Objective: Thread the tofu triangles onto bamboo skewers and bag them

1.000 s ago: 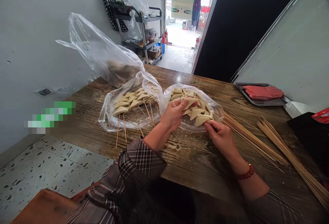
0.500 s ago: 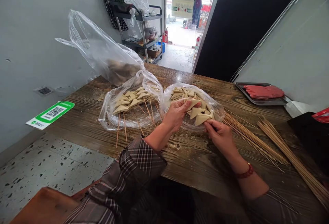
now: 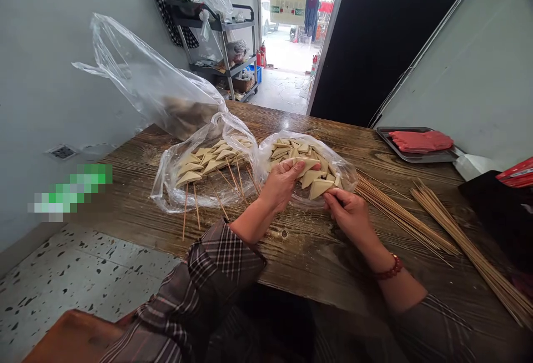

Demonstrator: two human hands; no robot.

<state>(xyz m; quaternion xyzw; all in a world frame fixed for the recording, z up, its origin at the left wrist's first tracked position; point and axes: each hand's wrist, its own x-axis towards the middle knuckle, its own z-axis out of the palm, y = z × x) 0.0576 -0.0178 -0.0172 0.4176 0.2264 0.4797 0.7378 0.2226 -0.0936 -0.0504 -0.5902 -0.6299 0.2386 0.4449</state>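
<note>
My left hand [image 3: 283,184] is closed on a pale triangular piece [image 3: 308,162], pinched between thumb and fingers over the right-hand plastic bag [image 3: 350,170]. Just to its right, my right hand [image 3: 346,207] has its fingers pressed together at the lower edge of another triangular piece [image 3: 320,188]. Whether a thin stick is also between those fingers is too small to tell. More triangles [image 3: 287,146] lie loose in this bag. The left-hand bag [image 3: 160,188] holds rows of triangles [image 3: 214,157], with several sticks [image 3: 196,207] jutting out towards me.
Two bundles of thin sticks [image 3: 400,216] lie on the wooden table [image 3: 291,257] at the right. Behind them is a dark tray [image 3: 420,157] with pink-red stuff [image 3: 420,141]. A tall clear bag [image 3: 141,80] stands back left; a shelf cart [image 3: 227,27] is beyond.
The whole view has shifted slightly, so things appear a little further left. Both hands keep nearly the same pose over the bag. The green card at the left is now blurred into blocks.
</note>
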